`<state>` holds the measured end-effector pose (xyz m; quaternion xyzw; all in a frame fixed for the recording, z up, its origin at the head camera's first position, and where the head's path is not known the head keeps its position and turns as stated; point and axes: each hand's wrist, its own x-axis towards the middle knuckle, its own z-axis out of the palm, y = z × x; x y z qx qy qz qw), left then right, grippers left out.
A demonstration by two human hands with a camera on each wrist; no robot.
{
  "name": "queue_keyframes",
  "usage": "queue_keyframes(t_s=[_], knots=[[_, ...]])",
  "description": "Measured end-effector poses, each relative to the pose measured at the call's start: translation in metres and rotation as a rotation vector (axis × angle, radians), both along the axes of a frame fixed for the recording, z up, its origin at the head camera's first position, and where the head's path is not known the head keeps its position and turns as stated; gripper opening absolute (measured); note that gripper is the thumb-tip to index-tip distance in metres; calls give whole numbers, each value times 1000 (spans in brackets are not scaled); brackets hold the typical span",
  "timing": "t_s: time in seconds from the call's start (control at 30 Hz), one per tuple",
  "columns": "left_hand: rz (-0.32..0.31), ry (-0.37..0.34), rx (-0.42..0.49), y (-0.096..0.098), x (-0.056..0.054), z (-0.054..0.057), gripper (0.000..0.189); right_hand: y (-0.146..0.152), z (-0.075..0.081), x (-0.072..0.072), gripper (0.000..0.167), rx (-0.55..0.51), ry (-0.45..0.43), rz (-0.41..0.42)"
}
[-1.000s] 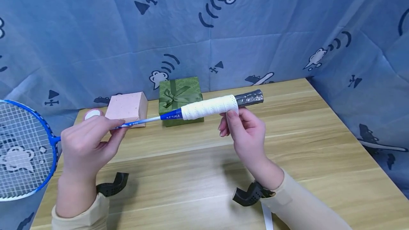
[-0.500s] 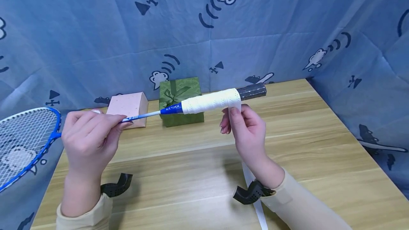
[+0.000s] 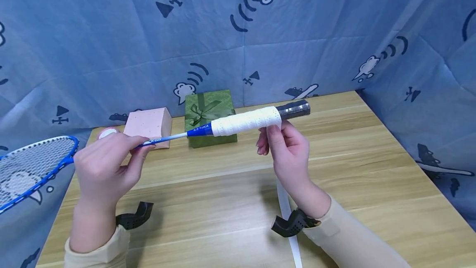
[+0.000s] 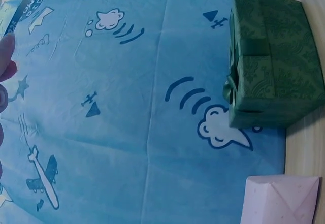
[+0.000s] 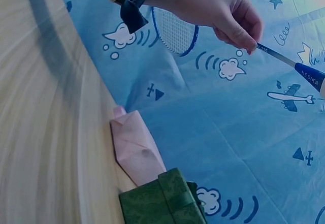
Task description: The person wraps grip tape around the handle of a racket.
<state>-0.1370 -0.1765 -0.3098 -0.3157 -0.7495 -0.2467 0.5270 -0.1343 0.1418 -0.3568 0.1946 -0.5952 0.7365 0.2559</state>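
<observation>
The right hand (image 3: 291, 156) had its thumb and fingers closed in a pinch on white perforated tape (image 3: 247, 121), just below the handle it was wound around. The left hand (image 3: 105, 168) pinched the slim shaft of the blue-and-white badminton racket (image 3: 167, 138), which was held slightly tilted above the pale wooden table (image 3: 364, 168). If the right pinch loosened, the last turn would probably slacken and its edge gape — the black handle end (image 3: 295, 110) beyond it was bare. The left hold, on so thin a shaft, looked likely to let the racket twist under an uneven pull. A long white strip (image 3: 284, 204), apparently the same tape, ran down behind the right wrist; a snag or twist there could spoil the overlap. Farther out, the pale pink box (image 3: 146, 125) and the green patterned box with a ribbon bow (image 3: 217, 111) stood behind the racket, where a wide swing might knock them.
</observation>
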Motion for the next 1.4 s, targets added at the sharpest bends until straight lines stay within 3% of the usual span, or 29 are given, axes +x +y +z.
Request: queue_keyframes(t_s=[0.23, 0.5, 0.83, 1.07, 1.17, 1.3, 1.4], knots=[[-39, -28, 1, -5, 0, 0, 39, 0, 0, 1, 27, 4, 5, 12], [-36, -7, 1, -3, -1, -2, 45, 2, -1, 0, 28, 1, 10, 9], [-17, -64, -63, -8, 5, 3, 47, 3, -1, 1, 41, 23, 32, -49], [-43, -158, -145, -14, 4, 2, 46, 3, -1, 1, 15, -74, -9, 40], [-50, -196, -189, -16, 3, 1, 44, 3, 0, 1, 14, -131, -44, 80], [-53, -199, -190, -16, 2, 0, 43, 3, 0, 1, 14, -150, -57, 73], [-41, -160, -152, -14, 1, 0, 44, 3, 0, 1, 17, -134, -63, 45]])
